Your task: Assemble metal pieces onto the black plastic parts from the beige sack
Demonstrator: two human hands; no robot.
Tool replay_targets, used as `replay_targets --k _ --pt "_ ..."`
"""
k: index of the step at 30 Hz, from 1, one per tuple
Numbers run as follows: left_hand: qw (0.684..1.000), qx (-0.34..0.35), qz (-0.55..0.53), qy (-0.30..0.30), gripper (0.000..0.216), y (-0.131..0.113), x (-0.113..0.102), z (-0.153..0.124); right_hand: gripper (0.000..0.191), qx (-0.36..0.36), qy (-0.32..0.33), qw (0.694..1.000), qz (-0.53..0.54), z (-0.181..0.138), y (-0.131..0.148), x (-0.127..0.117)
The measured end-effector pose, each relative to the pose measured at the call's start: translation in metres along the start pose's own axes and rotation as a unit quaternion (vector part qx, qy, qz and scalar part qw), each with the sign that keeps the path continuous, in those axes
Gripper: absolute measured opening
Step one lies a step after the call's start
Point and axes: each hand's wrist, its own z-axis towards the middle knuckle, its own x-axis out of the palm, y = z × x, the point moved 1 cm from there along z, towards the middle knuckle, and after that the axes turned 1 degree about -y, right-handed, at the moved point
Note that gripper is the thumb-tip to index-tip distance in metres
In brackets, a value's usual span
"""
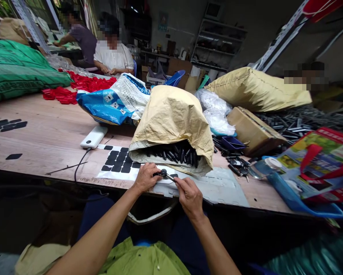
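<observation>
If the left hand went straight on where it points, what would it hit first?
Beyond the black piece it holds, the left hand would probably first meet the open tan sack, though depth is unclear.

The held piece (163,173) is showing glossy black, like the pieces (185,154) inside the tan sack (174,110) at twelve o'clock. At eight, black patches (117,168) are gridding the white sheet (114,175). At ten, the printed bag (114,101) is wearing blue and white; red strips (94,83) are blazing behind. The counter (39,141) is displaying pinkish-brown grain.
</observation>
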Motion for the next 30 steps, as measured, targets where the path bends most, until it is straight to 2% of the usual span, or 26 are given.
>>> replay_targets --k 4,8,14,30 --pt "1.0 0.0 -0.009 0.0 0.017 0.0 0.0 0.0 0.025 0.023 -0.013 1.0 -0.01 0.005 -0.009 -0.003" --pt "1.0 -0.006 -0.026 0.001 0.014 -0.001 -0.002 0.0 0.023 0.018 -0.027 0.998 -0.055 0.012 -0.034 -0.007" --pt "0.999 -0.018 -0.042 -0.007 0.015 -0.003 -0.006 0.0 0.019 -0.001 -0.026 0.995 -0.093 0.011 -0.065 0.004" --pt "0.999 -0.027 -0.033 0.007 0.017 -0.002 -0.007 -0.001 0.018 0.022 -0.022 0.994 -0.103 0.008 -0.06 0.007"
